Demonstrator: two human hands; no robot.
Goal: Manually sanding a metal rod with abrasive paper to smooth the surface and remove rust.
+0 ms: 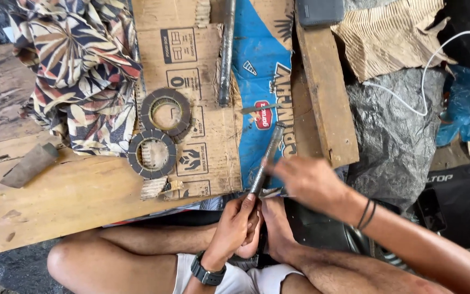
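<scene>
Head camera, looking straight down at a person seated cross-legged on the ground, bare knees at the bottom of the frame.

The left hand (237, 220), with a dark watch at the wrist, sits at about 6 o'clock. Its fingers are curled closed around the lower end of a long metal file (266, 158), which slants up toward 1 o'clock from the hand. The right hand (305, 182), with black bands on the wrist, comes in from 4 o'clock and rests just right of the file's middle, touching it; its fingers are bent, but whether they fully clasp the file or a small piece beneath it cannot be told, as the hand is slightly blurred.

At 10 o'clock from the hands, two round friction discs lie on a flattened cardboard box (202, 136): the upper disc (166, 111) overlaps the edge of the lower disc (152, 154). A patterned cloth (80, 71) with leaf prints is bunched at 11 o'clock. A dark metal rod (226, 51) lies upright at 12 o'clock. A wooden plank (327, 92) runs at 1 o'clock, beside a blue printed sheet (259, 65). A wooden board (66, 201) spreads out at 9 o'clock, and a white cable (425, 81) loops at 2 o'clock.
</scene>
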